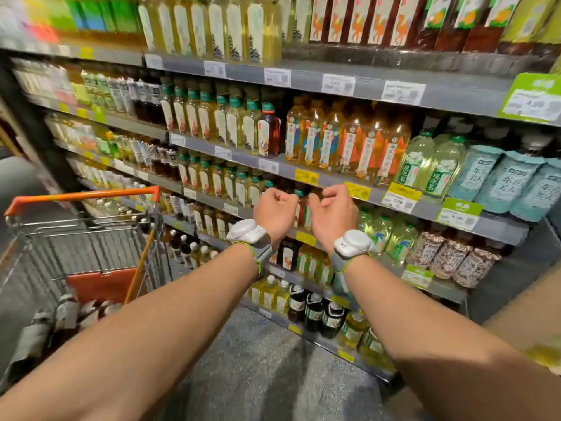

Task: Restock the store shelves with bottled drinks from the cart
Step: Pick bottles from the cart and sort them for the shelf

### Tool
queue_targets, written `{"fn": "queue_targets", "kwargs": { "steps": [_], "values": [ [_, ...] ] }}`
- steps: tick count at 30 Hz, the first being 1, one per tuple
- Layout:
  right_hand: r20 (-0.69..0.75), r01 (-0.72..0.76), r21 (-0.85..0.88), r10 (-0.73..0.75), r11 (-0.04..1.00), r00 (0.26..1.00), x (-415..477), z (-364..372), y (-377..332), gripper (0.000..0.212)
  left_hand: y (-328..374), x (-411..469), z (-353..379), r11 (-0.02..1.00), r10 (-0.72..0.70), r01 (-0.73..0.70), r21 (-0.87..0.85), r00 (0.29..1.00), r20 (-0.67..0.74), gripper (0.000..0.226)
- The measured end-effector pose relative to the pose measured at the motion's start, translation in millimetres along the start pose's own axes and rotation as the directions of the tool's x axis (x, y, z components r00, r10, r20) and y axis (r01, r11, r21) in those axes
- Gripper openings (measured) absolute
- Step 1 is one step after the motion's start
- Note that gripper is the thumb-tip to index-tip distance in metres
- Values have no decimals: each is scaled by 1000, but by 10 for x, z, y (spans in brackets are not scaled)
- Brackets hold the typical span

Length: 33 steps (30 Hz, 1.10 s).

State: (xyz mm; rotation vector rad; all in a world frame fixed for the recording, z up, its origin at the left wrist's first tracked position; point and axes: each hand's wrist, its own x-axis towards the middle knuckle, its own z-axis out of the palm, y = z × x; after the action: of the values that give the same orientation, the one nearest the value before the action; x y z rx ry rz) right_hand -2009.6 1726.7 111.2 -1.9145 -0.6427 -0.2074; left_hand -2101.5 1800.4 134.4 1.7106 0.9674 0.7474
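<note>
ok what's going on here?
A person is restocking a drinks aisle. The left hand and right hand are both up at a green-capped bottle on a middle shelf, fingers curled. Whether either hand actually grips it is unclear. The cart stands on the left with more bottles in it.

Standing upright in packed rows along grey store shelves (287, 171): bottled teas (306, 138), pale yellow, amber and dark, mostly green-capped. Lying jumbled low in the orange-handled wire cart (82, 196) at left: dark, pale-labelled bottles (66, 311).
</note>
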Motion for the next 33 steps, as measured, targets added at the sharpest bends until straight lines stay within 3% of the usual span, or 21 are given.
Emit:
{"fn": "queue_targets", "kwargs": {
  "steps": [7, 9, 13, 18, 27, 31, 33],
  "values": [
    [289, -13, -19, 18, 1000, 957, -1292, 999, -325, 32, -989, -417, -1274, 980, -196, 191, -58, 976, -93, 27],
    [361, 10, -39, 5, 999, 932, -1632, 1302, -520, 35, -1242, -555, -1660, 973, -229, 228, -32, 955, -190, 26],
    [514, 65, -14, -48, 998, 857, -2201, 1785, -874, 34, -1655, -777, -2300, 949, -312, 308, -68, 881, -357, 24],
    [641, 99, 10, -82, 995, 763, -2740, 2285, -1173, 35, -2148, -961, -2919, 912, -389, 404, -67, 804, -450, 23],
    [857, 130, 149, -194, 980, 478, -3425, 3381, -1380, 29, -3035, -958, -3772, 811, -557, 547, -210, 608, -566, 12],
    [932, 116, 188, -215, 975, 291, -3557, 4011, -1416, 35, -3345, -865, -4026, 753, -612, 591, -289, 468, -638, 13],
    [947, 130, 196, -222, 972, 232, -3597, 4263, -1412, 35, -3473, -827, -4116, 717, -640, 622, -315, 408, -651, 15]
  ]
}}
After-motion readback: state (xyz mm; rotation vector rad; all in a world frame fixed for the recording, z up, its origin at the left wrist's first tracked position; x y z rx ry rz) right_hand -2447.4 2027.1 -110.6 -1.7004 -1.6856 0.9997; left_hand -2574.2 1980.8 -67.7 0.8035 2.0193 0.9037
